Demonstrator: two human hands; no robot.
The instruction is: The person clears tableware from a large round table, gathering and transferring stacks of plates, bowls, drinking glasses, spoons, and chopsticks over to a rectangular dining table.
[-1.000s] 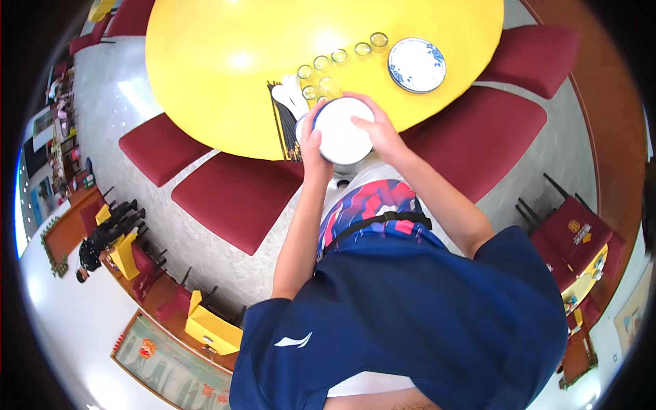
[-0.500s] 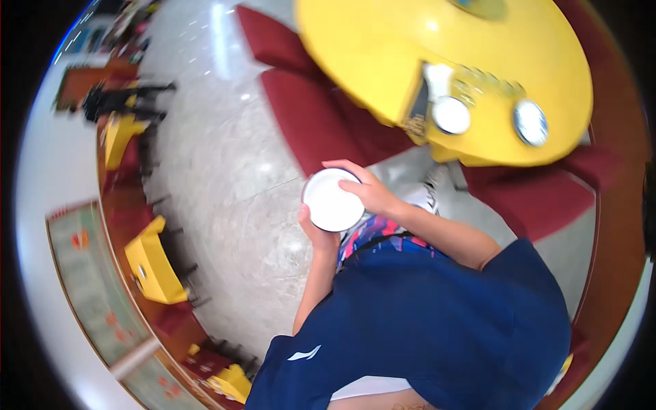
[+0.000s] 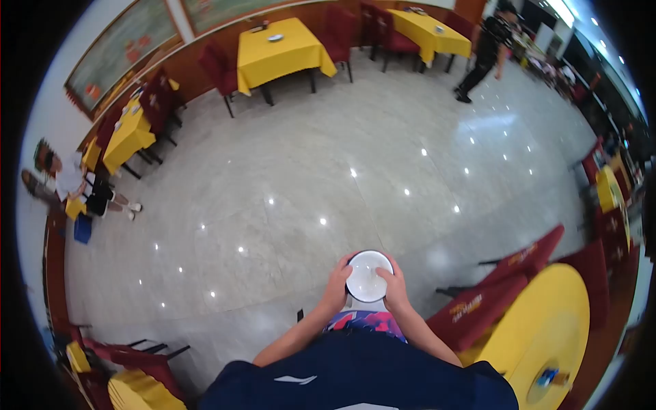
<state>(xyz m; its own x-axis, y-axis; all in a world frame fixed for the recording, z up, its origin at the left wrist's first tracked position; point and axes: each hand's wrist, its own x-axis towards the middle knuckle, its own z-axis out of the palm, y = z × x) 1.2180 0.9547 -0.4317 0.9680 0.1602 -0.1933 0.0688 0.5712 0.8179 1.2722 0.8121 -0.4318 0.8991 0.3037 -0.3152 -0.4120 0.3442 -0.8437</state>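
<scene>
White dark-rimmed bowl (image 3: 367, 281) at lower centre of frame, clamped between left hand (image 3: 337, 281) and right hand (image 3: 397, 288). Best held level, pressure even from both sides, grip firm against smooth wall. Forearms (image 3: 299, 333) converge from bottom of frame; right thumb (image 3: 385, 275) reaches over rim, left thumb (image 3: 346, 271) at edge.

a glossy grey floor (image 3: 273, 164) dotted with bright reflections (image 3: 353, 173) spreads toward yellow-clothed tables (image 3: 280, 63) and dark red chairs (image 3: 217, 70), set along brown panelling (image 3: 188, 60) below large framed pictures (image 3: 128, 53).
</scene>
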